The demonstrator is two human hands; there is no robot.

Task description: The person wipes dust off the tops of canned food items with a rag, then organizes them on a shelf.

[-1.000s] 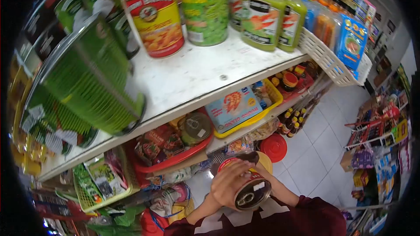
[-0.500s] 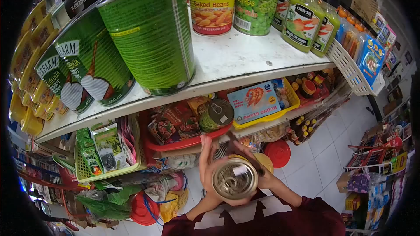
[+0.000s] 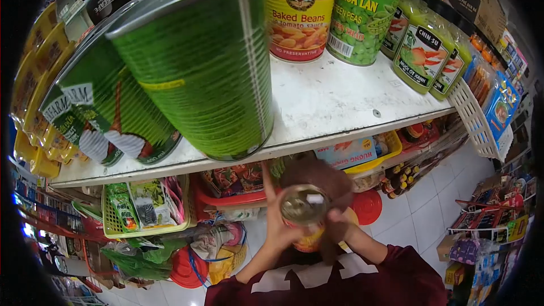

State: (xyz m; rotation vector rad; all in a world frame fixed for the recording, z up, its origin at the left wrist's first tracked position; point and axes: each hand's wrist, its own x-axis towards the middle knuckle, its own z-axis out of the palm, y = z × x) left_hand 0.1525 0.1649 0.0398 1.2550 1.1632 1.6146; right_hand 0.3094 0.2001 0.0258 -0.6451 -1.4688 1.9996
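Note:
Just in front of the shelf's edge, below its top, a tin can (image 3: 309, 242) with a red and yellow label is held up, its silver lid tilted toward me. My left hand (image 3: 277, 228) is wrapped around the can's left side. At the right, my right hand (image 3: 347, 231) grips a dark brown cloth (image 3: 323, 178), which spreads behind the lid and also hangs below that hand. Motion blurs the cloth and the can's label. Above stand a large green can (image 3: 198, 73), a baked beans can (image 3: 298, 14) and a green peas can (image 3: 362, 20) on the white shelf (image 3: 323, 102).
Green sauce bottles (image 3: 424, 51) and a white plastic basket (image 3: 475, 122) occupy the shelf's right end. Underneath are a yellow-green basket (image 3: 144, 231) of packets, a red tray (image 3: 232, 199) and a blue box (image 3: 345, 153). Red lids (image 3: 367, 207) lie near the tiled floor.
The can has tipped so its label shows below the lid, and it sits slightly higher in view. More of the brown cloth is visible behind it. The shelf goods appear larger and lower.

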